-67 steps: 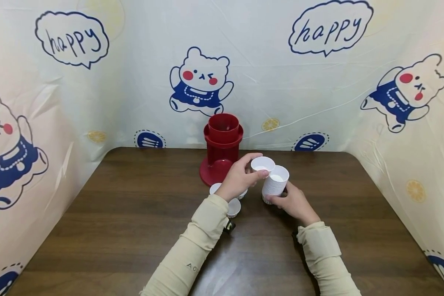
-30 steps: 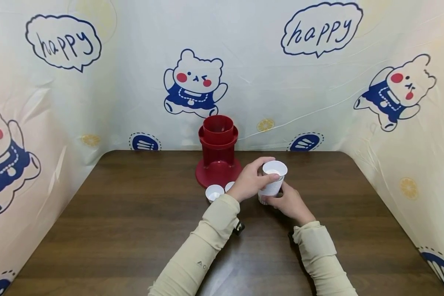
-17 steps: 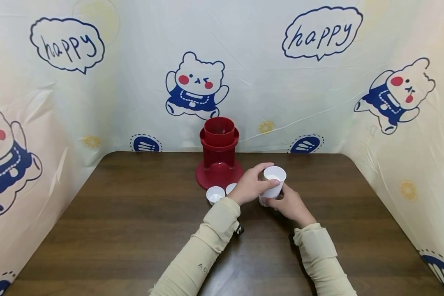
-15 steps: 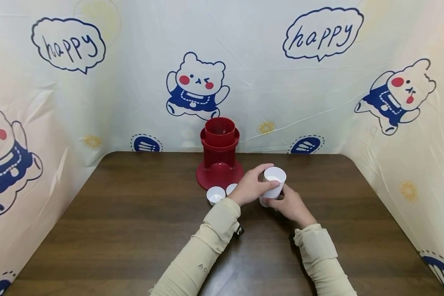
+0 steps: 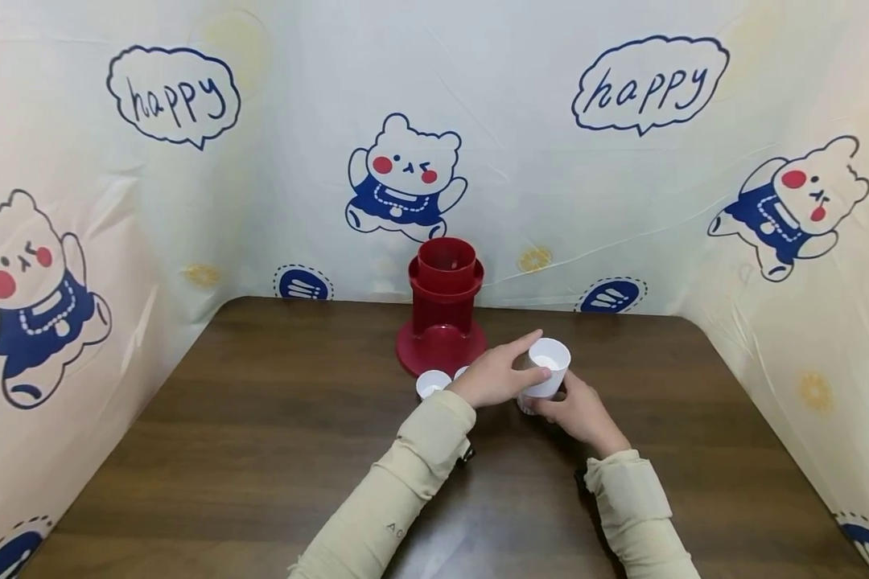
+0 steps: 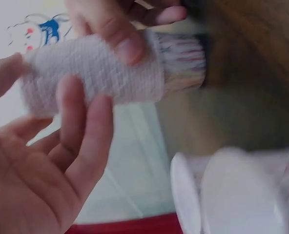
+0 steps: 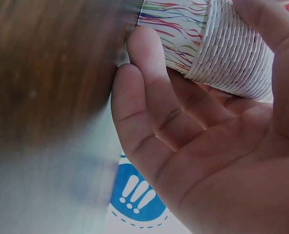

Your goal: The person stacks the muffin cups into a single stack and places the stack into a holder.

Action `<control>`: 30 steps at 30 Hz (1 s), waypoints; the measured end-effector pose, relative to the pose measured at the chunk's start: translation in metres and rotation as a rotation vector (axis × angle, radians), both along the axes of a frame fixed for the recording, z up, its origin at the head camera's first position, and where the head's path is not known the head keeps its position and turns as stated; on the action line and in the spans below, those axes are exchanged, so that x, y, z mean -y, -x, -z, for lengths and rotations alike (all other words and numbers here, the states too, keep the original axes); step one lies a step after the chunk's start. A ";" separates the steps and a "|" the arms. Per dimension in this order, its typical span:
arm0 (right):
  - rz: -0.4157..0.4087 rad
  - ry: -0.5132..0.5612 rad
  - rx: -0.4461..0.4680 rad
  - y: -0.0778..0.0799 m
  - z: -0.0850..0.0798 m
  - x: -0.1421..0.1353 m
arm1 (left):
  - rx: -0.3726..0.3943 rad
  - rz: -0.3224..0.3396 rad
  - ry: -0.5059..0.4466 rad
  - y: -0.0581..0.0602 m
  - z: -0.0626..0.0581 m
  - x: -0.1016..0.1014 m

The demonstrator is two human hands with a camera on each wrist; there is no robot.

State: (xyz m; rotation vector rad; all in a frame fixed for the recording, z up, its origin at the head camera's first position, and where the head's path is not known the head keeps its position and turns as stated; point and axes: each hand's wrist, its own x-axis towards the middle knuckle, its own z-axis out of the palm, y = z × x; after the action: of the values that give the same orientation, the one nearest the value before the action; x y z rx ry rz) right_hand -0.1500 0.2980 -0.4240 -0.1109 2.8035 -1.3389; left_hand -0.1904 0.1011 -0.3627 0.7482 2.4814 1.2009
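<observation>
A tall stack of paper cups (image 5: 550, 371) is in the middle of it all, a bit right of the middle of the counter (image 5: 261, 434). Its top faces up, and you can look down into the white cup there. The cups sit one inside the other, so their white rims make lots of rings. The lowest cup (image 7: 176, 29) has wavy lines in red, blue, green and purple. I cannot tell if its bottom touches the counter.

Both hands hold the stack. The left hand (image 5: 498, 376) grips it up near the top, with the thumb on the near side. The right hand (image 5: 581, 412) grips it lower down, with its thumb pressed on the side and its fingers bent around it.

Next to the left hand, another white cup (image 5: 433, 383) stands on the counter. A small bit of one more cup (image 5: 461, 371) peeks out beside it, mostly hidden by that hand. Just behind them is a red stand (image 5: 443, 312) with a round foot, a fat tube and a smaller tube on top.

Both arms have pale sleeves (image 5: 398, 474). Around the counter hangs a light cloth (image 5: 521, 72) with bears (image 5: 405, 189) in blue clothes and the word "happy" in bubbles.
</observation>
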 end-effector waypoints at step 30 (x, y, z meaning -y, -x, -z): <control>0.021 0.036 0.008 0.003 0.007 -0.001 | 0.033 -0.088 0.193 0.014 0.048 0.135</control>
State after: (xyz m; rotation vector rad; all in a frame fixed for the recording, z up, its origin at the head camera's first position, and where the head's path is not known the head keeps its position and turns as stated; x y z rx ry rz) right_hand -0.1531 0.2995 -0.4307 -0.0765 2.7828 -1.3915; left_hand -0.2043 -0.0335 -0.4106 0.5689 2.5802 0.9739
